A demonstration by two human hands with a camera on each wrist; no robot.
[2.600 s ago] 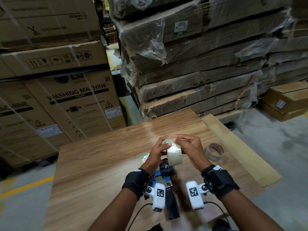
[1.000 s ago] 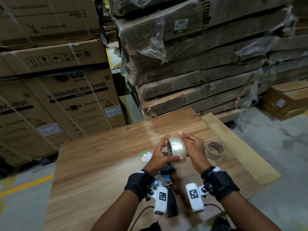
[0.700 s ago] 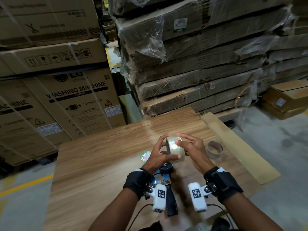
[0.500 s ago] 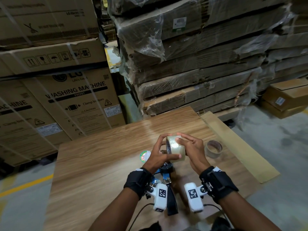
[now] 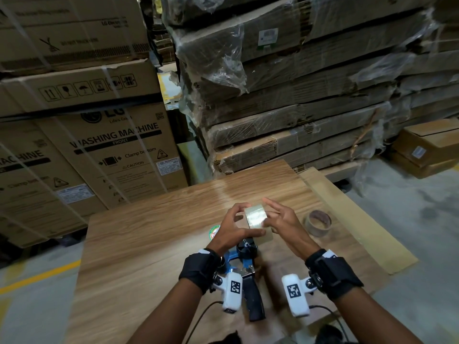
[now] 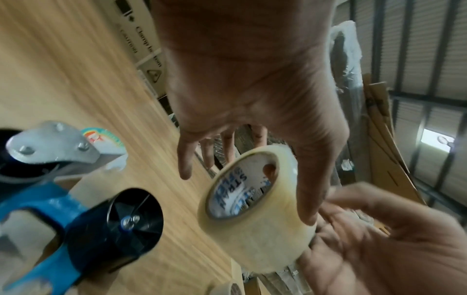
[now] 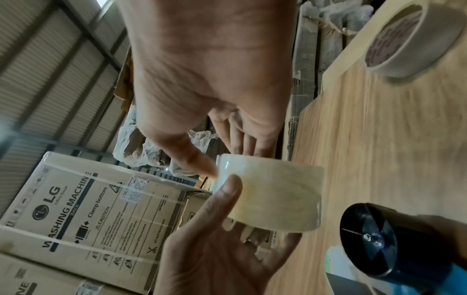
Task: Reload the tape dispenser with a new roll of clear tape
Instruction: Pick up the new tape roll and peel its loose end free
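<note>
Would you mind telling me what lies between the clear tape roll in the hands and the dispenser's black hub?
Nothing: in the left wrist view only bare wooden table shows between the clear tape roll and the black hub; they are apart.

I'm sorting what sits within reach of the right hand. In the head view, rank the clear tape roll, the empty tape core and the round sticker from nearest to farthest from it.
1. clear tape roll: touching the right hand, on its left.
2. empty tape core: on the table, to its right.
3. round sticker: on the table, beyond the left hand.
</note>
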